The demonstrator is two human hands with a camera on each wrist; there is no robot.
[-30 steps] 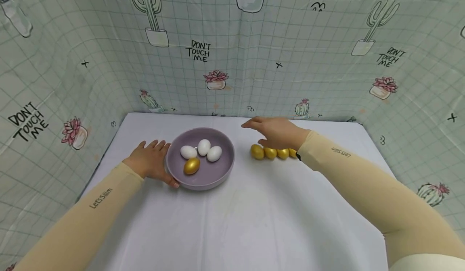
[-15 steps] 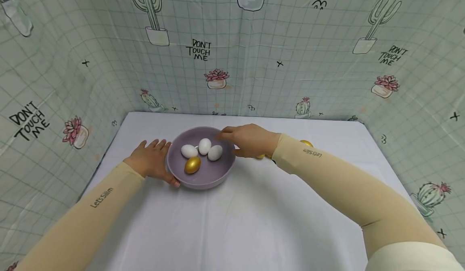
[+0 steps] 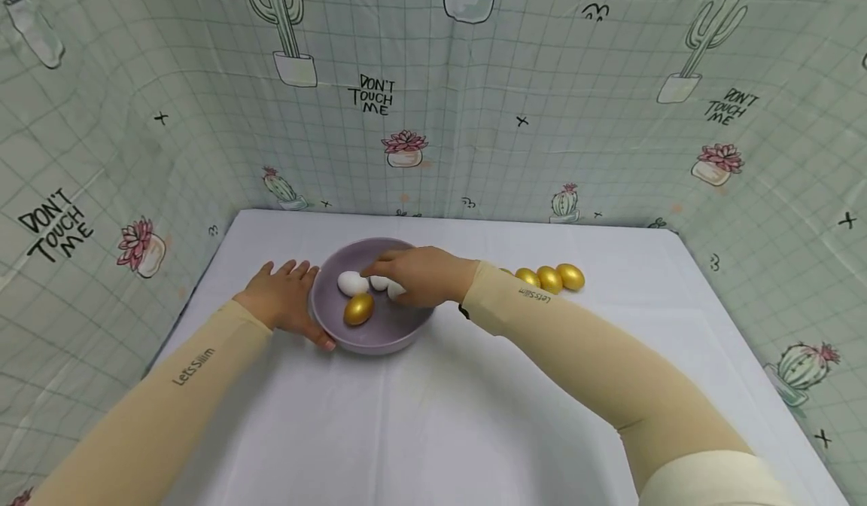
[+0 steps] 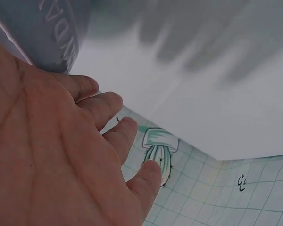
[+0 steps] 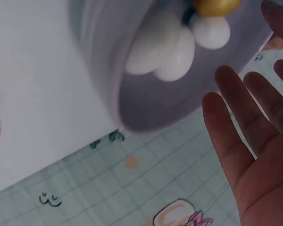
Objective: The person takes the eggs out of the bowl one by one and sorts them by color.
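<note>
My left hand (image 3: 281,299) rests against the left side of a purple bowl (image 3: 400,333), fingers spread and thumb at the near rim. In the left wrist view its palm (image 4: 61,141) lies beside the bowl wall (image 4: 52,28). My right hand (image 3: 416,276) is over the bowl's right part, thumb and fingers apart. Inside lie a gold egg (image 3: 358,309) and white eggs (image 3: 353,284), two of them partly hidden by that hand. The right wrist view has the white eggs (image 5: 177,56) apart from the right fingers (image 5: 226,127), with nothing held.
Right of the bowl, several gold eggs (image 3: 549,279) stand in a row on the white table (image 3: 433,416), partly behind my right sleeve (image 3: 515,295). A printed grid cloth (image 3: 542,77) hangs around the table's back and sides.
My right hand has moved left from above the row of gold eggs to over the bowl. The left hand and the eggs stay where they were.
</note>
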